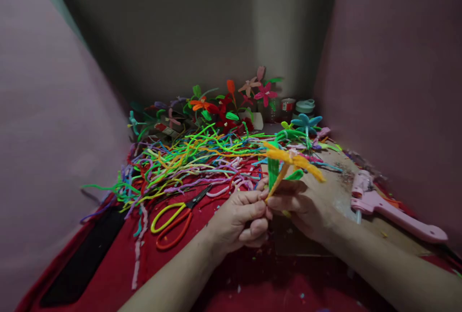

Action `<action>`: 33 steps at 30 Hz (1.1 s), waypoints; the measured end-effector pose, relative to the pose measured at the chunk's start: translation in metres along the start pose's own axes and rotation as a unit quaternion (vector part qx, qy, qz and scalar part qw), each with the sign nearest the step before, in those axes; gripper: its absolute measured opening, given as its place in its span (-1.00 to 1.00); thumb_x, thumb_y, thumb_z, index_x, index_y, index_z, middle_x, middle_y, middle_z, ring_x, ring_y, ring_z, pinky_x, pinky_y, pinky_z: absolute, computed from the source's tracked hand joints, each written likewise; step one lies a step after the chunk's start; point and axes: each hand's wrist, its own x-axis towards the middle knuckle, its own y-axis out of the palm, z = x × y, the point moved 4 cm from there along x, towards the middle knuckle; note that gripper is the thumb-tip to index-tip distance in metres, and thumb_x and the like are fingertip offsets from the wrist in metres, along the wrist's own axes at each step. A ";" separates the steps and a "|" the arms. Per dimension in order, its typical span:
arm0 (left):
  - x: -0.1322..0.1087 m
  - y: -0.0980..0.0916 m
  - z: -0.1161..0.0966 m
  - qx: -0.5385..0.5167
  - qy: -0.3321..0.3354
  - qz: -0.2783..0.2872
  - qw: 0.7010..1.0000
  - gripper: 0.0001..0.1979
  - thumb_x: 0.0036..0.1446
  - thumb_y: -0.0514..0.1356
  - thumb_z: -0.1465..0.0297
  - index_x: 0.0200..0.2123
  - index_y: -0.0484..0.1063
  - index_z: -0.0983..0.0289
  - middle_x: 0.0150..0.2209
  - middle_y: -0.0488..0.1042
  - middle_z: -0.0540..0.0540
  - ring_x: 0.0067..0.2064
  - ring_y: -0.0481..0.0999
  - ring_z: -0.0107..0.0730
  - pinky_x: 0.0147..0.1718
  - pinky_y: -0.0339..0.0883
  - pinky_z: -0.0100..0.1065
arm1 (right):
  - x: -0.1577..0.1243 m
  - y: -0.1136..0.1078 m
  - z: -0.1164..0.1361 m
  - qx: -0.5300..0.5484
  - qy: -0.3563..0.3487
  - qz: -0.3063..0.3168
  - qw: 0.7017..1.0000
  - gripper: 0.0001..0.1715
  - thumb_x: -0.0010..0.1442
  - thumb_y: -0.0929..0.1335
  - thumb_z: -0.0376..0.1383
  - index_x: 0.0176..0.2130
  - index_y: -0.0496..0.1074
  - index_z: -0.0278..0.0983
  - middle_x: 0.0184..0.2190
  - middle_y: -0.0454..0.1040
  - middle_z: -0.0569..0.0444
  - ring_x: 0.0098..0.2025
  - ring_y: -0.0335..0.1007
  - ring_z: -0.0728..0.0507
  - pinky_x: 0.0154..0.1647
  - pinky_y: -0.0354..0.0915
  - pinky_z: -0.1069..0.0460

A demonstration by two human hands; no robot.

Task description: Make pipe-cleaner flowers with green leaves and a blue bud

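Both hands meet in front of me around the base of a pipe cleaner flower (296,159) with orange-yellow petals and green leaves. My left hand (249,216) is closed, its fingers pinching the lower stem. My right hand (299,206) is closed on the same stem from the other side, its fingertips partly hidden. The flower leans up and to the right above the hands. Left of my left hand lie scissors (172,225) with one yellow and one red handle, their blades toward the pile.
A wide heap of coloured pipe cleaners (195,158) covers the table's far left. Finished flowers (224,105) stand behind it. At right, a pink glue gun (393,213) rests on a board (382,235). A black strip (84,254) lies at left on the red cloth (119,273).
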 end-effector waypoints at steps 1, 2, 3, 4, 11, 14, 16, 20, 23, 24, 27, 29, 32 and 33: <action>0.000 0.000 -0.001 0.033 0.010 -0.016 0.999 -0.78 0.09 0.16 0.25 -0.44 0.36 0.31 -0.74 0.20 -0.14 -0.80 -0.06 -0.70 -0.78 -0.09 -0.54 | 0.000 0.000 0.000 0.007 -0.001 -0.011 1.000 -0.77 -0.20 0.49 -0.36 -0.40 0.57 -0.25 -0.53 0.49 0.11 -0.50 0.31 0.00 -0.44 0.19 0.08; -0.001 0.000 -0.002 0.085 0.028 -0.049 0.995 -0.78 0.11 0.13 0.25 -0.43 0.35 0.31 -0.71 0.23 -0.13 -0.78 0.01 -0.68 -0.77 -0.05 -0.54 | 0.000 -0.001 -0.001 0.014 -0.003 -0.022 1.000 -0.77 -0.20 0.48 -0.36 -0.39 0.57 -0.25 -0.52 0.50 0.11 -0.50 0.32 -0.01 -0.44 0.20 0.08; -0.002 -0.001 -0.004 0.152 0.054 -0.093 0.982 -0.79 0.13 0.11 0.26 -0.41 0.35 0.30 -0.67 0.26 -0.10 -0.75 0.09 -0.66 -0.74 -0.01 -0.53 | 0.001 -0.001 -0.001 0.019 -0.007 -0.031 0.999 -0.76 -0.19 0.48 -0.35 -0.37 0.57 -0.24 -0.50 0.51 0.10 -0.49 0.33 -0.02 -0.44 0.21 0.07; -0.003 -0.002 -0.007 0.232 0.089 -0.138 0.959 -0.82 0.14 0.10 0.29 -0.39 0.36 0.29 -0.62 0.30 -0.08 -0.70 0.17 -0.64 -0.70 0.05 -0.52 | 0.001 -0.001 -0.002 0.022 -0.012 -0.038 0.999 -0.76 -0.18 0.48 -0.34 -0.37 0.57 -0.23 -0.49 0.52 0.09 -0.47 0.35 -0.03 -0.43 0.21 0.07; -0.010 -0.002 -0.009 0.486 0.211 -0.226 0.817 -0.79 0.19 0.03 0.36 -0.49 0.29 0.26 -0.61 0.21 -0.08 -0.59 0.20 -0.59 -0.55 0.10 -0.48 | 0.001 -0.004 -0.002 -0.051 -0.059 -0.067 0.995 -0.80 -0.09 0.47 -0.33 -0.34 0.56 -0.19 -0.36 0.54 0.09 -0.33 0.40 -0.09 -0.26 0.26 0.04; -0.008 -0.006 -0.005 0.413 0.163 -0.228 0.866 -0.75 0.19 0.02 0.31 -0.52 0.24 0.25 -0.64 0.22 -0.10 -0.65 0.21 -0.60 -0.62 0.09 -0.50 | -0.001 -0.001 -0.001 -0.074 -0.061 -0.035 0.995 -0.78 -0.03 0.44 -0.33 -0.27 0.55 -0.18 -0.33 0.54 0.08 -0.35 0.40 -0.09 -0.24 0.27 0.01; -0.007 -0.006 -0.006 0.369 0.148 -0.232 0.888 -0.74 0.18 0.04 0.29 -0.53 0.23 0.25 -0.64 0.24 -0.10 -0.67 0.22 -0.62 -0.66 0.08 -0.51 | -0.002 0.001 0.001 -0.080 -0.058 -0.012 0.995 -0.75 -0.01 0.44 -0.33 -0.24 0.54 -0.18 -0.32 0.54 0.08 -0.35 0.40 -0.09 -0.25 0.27 0.01; -0.004 -0.003 -0.008 0.272 0.119 -0.227 0.928 -0.77 0.14 0.09 0.31 -0.53 0.26 0.27 -0.66 0.27 -0.12 -0.72 0.20 -0.65 -0.73 0.06 -0.55 | -0.001 0.000 0.002 -0.099 -0.058 -0.004 0.993 -0.75 0.02 0.42 -0.30 -0.22 0.53 -0.20 -0.33 0.54 0.07 -0.32 0.40 -0.10 -0.25 0.27 0.02; -0.002 -0.003 -0.009 0.203 0.095 -0.204 0.953 -0.78 0.12 0.12 0.35 -0.54 0.28 0.31 -0.70 0.29 -0.11 -0.76 0.17 -0.69 -0.77 -0.01 -0.59 | 0.002 -0.005 0.002 -0.125 -0.060 -0.010 0.990 -0.77 0.04 0.41 -0.30 -0.22 0.54 -0.21 -0.32 0.53 0.08 -0.32 0.38 -0.07 -0.25 0.25 0.04; -0.001 -0.003 -0.009 0.176 0.087 -0.190 0.962 -0.78 0.12 0.13 0.35 -0.53 0.30 0.32 -0.71 0.30 -0.11 -0.77 0.17 -0.70 -0.78 -0.03 -0.60 | 0.002 -0.007 0.002 -0.126 -0.057 -0.015 0.990 -0.79 0.03 0.41 -0.31 -0.24 0.54 -0.22 -0.34 0.53 0.09 -0.33 0.38 -0.06 -0.26 0.24 0.05; 0.002 -0.004 -0.005 0.070 0.059 -0.112 0.989 -0.82 0.10 0.16 0.34 -0.46 0.35 0.34 -0.72 0.31 -0.11 -0.79 0.12 -0.71 -0.79 -0.04 -0.60 | 0.003 -0.007 0.003 -0.105 -0.037 -0.027 0.993 -0.83 -0.03 0.44 -0.31 -0.33 0.56 -0.24 -0.45 0.51 0.11 -0.41 0.34 -0.03 -0.34 0.22 0.07; 0.003 -0.005 -0.002 0.005 0.036 -0.047 0.998 -0.82 0.09 0.18 0.33 -0.43 0.37 0.34 -0.72 0.29 -0.12 -0.81 0.08 -0.70 -0.80 0.02 -0.57 | 0.003 -0.004 0.004 -0.092 -0.024 -0.023 0.995 -0.84 -0.08 0.46 -0.30 -0.37 0.56 -0.25 -0.52 0.48 0.13 -0.48 0.29 -0.01 -0.40 0.19 0.07; 0.004 -0.005 0.002 -0.046 0.007 0.022 0.999 -0.81 0.08 0.19 0.32 -0.44 0.38 0.35 -0.75 0.25 -0.13 -0.82 0.00 -0.70 -0.81 0.04 -0.56 | 0.003 0.001 0.005 -0.079 -0.020 -0.011 0.997 -0.81 -0.12 0.47 -0.28 -0.38 0.56 -0.23 -0.51 0.49 0.14 -0.51 0.28 0.00 -0.42 0.18 0.06; 0.004 -0.005 0.002 -0.050 0.005 0.028 0.998 -0.81 0.08 0.19 0.32 -0.44 0.38 0.35 -0.75 0.24 -0.13 -0.83 -0.02 -0.70 -0.82 0.03 -0.56 | 0.003 0.001 0.005 -0.078 -0.027 -0.010 0.997 -0.80 -0.12 0.47 -0.27 -0.36 0.56 -0.21 -0.49 0.50 0.13 -0.48 0.30 -0.02 -0.39 0.19 0.05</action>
